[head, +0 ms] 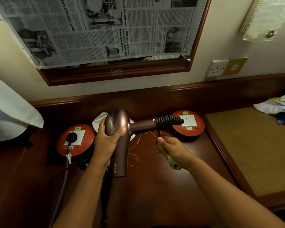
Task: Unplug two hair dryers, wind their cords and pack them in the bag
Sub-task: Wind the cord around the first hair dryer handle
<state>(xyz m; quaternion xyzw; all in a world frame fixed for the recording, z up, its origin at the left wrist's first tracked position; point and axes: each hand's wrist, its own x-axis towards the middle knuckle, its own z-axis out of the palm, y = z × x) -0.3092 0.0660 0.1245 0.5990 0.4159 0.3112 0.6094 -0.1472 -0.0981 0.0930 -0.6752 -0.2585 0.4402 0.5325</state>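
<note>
A brown hair dryer (120,139) is held above the dark wooden table (155,186). My left hand (108,140) grips its body, barrel pointing toward me, handle pointing right. Its black cord (167,120) is wound in tight coils around the handle's end. My right hand (171,148) pinches the loose end of that cord just below the coils. A red extension reel (75,142) at left has a black plug (72,137) in its socket and a cable running down toward me. A second red reel (188,123) at right has an empty socket. The bag and the second dryer are not in view.
A white cloth (99,120) lies behind the dryer and thin orange string (135,145) under it. A newspaper-covered mirror (105,30) hangs on the wall, a wall socket (218,67) to its right. Clothes (280,106) lie on a tan surface (253,148) at right.
</note>
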